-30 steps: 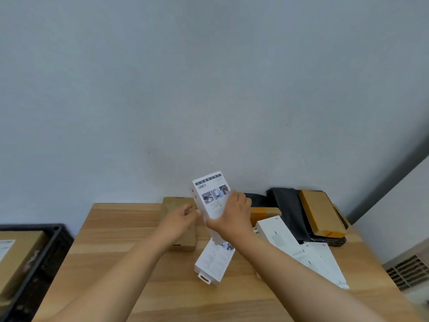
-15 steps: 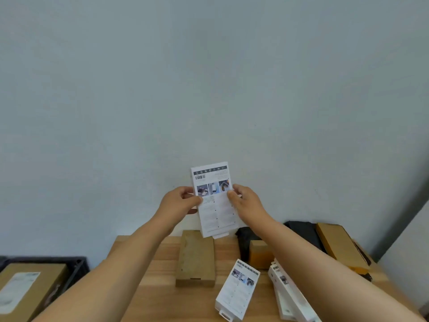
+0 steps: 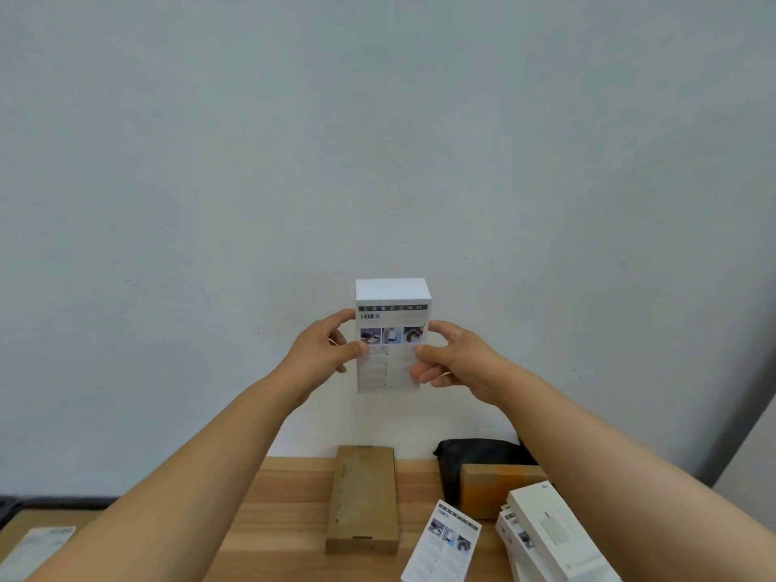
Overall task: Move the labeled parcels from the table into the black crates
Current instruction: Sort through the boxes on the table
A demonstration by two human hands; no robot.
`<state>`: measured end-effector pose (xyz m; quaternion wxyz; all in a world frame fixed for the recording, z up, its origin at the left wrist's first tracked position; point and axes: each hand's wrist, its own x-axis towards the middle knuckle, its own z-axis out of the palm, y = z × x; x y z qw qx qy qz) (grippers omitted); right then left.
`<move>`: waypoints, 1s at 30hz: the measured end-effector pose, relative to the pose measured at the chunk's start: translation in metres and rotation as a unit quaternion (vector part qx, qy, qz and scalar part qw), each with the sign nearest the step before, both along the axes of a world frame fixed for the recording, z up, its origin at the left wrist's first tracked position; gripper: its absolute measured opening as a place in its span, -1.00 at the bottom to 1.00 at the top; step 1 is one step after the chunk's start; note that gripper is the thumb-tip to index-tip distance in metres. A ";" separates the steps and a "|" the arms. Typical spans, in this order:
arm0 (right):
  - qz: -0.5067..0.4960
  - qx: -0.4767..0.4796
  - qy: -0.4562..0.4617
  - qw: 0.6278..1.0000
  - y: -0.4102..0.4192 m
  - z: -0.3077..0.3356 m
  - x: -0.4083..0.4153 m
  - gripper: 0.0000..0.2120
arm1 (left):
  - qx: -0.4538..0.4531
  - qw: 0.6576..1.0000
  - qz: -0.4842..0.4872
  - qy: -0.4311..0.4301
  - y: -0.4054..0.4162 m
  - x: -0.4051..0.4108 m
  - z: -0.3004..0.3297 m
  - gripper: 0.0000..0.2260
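1. The person holds a white box (image 3: 392, 333) up in front of the wall, well above the table (image 3: 289, 510), printed side facing them with the barcode near the top. It looks like a check of the labelling before the box goes to a crate.
2. The left hand (image 3: 321, 357) pinches the box's left edge, thumb on the printed face and fingers curled behind. The right hand (image 3: 451, 363) does the same on the right edge. Both hands are closed on the box, and neither covers the barcode.
3. To do this step well, I would keep the box upright and steady just long enough to read it, with the thumbs low so the print stays clear.
4. The black crate (image 3: 8, 504) shows only as a dark edge at the far left, with a brown parcel (image 3: 38, 548) bearing a white label apparently in it. The carry should therefore go left and down, probably passing the box to the left hand alone.
5. Other parcels wait on the table: a flat cardboard box (image 3: 365, 497), a second white printed box (image 3: 443, 543) lying flat, a stack of long white boxes (image 3: 546, 535) at the right, and an orange-brown box (image 3: 495, 489) against a black bag (image 3: 474, 453).
6. The main risk is a loose two-edge pinch letting the box slip during the hand-over, so firm the grip first.
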<state>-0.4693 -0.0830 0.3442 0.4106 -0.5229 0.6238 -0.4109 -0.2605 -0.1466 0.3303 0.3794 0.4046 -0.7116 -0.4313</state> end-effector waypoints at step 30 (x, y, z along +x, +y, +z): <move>-0.043 -0.131 -0.248 0.959 -0.006 0.000 0.001 -0.20 | 0.083 0.989 -0.042 0.111 0.012 -0.011 -0.001 -0.30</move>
